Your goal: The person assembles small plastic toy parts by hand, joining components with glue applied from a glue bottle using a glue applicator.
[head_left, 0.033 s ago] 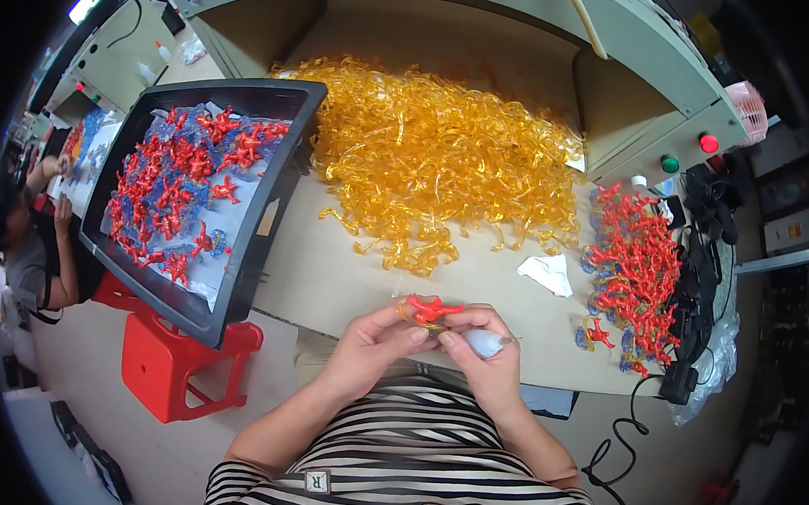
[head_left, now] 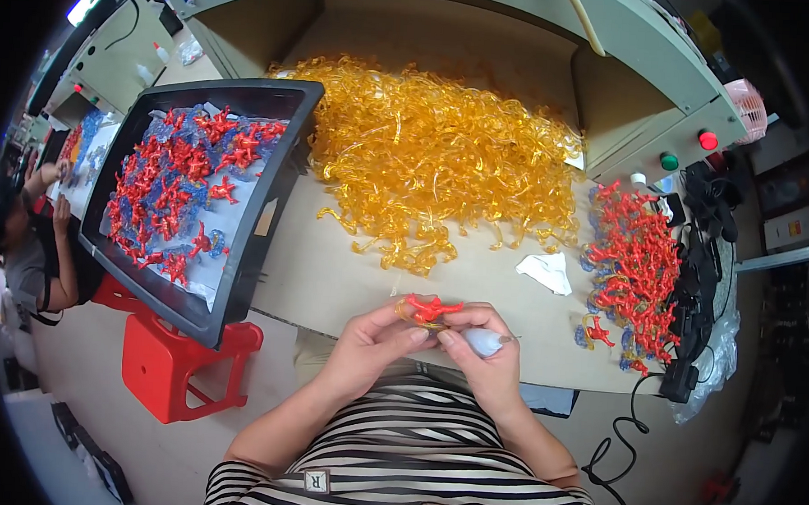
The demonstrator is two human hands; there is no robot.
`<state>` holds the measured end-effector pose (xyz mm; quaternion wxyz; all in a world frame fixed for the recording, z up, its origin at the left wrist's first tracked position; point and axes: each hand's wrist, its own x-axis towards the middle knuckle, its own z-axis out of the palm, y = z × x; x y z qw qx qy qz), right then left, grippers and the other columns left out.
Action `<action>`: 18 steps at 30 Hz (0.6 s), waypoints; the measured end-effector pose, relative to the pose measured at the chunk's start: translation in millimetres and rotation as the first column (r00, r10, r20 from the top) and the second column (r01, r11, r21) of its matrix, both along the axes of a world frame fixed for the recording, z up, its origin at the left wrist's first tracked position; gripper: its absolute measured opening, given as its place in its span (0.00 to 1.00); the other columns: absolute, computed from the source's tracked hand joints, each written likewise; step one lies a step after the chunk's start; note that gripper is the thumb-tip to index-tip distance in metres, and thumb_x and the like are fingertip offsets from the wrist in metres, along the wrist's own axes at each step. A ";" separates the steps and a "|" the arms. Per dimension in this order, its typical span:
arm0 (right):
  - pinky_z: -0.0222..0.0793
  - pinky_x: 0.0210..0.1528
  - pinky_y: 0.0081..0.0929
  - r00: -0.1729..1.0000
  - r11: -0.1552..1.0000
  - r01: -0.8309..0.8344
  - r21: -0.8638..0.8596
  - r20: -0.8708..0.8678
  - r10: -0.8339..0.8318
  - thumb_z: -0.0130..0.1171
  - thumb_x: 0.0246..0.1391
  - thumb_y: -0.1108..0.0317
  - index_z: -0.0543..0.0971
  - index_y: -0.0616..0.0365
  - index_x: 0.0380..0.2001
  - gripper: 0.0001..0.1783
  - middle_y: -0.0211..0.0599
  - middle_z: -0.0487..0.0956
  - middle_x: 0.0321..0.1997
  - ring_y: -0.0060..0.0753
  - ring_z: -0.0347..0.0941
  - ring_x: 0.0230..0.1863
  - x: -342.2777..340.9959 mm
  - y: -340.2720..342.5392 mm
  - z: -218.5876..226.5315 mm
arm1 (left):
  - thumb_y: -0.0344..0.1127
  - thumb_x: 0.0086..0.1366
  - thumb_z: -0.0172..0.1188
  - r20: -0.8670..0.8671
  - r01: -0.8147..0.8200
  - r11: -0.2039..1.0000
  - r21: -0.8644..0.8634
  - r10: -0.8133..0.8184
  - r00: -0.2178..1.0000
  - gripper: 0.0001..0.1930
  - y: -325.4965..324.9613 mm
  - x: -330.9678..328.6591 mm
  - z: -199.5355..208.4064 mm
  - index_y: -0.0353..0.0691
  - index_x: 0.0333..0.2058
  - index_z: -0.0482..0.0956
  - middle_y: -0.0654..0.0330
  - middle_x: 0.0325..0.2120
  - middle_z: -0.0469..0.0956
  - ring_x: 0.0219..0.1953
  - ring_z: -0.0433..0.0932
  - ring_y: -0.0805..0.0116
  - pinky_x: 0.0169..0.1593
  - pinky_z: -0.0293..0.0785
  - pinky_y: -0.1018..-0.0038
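In front of my body, at the table's near edge, both hands meet around a small red plastic figurine (head_left: 432, 308) with a clear amber piece at its underside. My left hand (head_left: 371, 339) is closed on its left side, thumb and fingers pinching it. The fingertips of my right hand (head_left: 488, 363) touch the figurine's right side. A small pale squeeze bottle (head_left: 483, 343) with a thin tip pointing right is tucked in that same hand. The fingers hide part of the amber piece.
Beyond my hands lies a heap of curly amber plastic pieces (head_left: 427, 154). A black tray (head_left: 234, 272) of red and blue figurines is tilted at left, above a red stool (head_left: 156, 368). More figurines (head_left: 634, 272), a white tissue (head_left: 545, 273) and black cables (head_left: 691, 310) lie right. Another person (head_left: 34, 254) works far left.
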<state>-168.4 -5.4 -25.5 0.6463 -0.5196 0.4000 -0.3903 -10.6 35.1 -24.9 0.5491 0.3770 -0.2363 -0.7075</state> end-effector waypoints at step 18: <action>0.66 0.41 0.20 0.998 0.997 -0.004 -0.078 0.062 0.009 0.59 0.44 0.79 0.73 0.60 0.33 0.10 0.35 0.69 0.39 0.23 0.68 0.37 -0.1 -4.2 -0.2 | 0.32 0.62 0.50 -0.087 -0.050 0.996 0.073 0.056 0.995 0.16 -3.2 0.0 2.8 0.34 0.48 0.67 0.55 0.43 0.72 0.44 0.73 0.65 0.49 0.70 0.68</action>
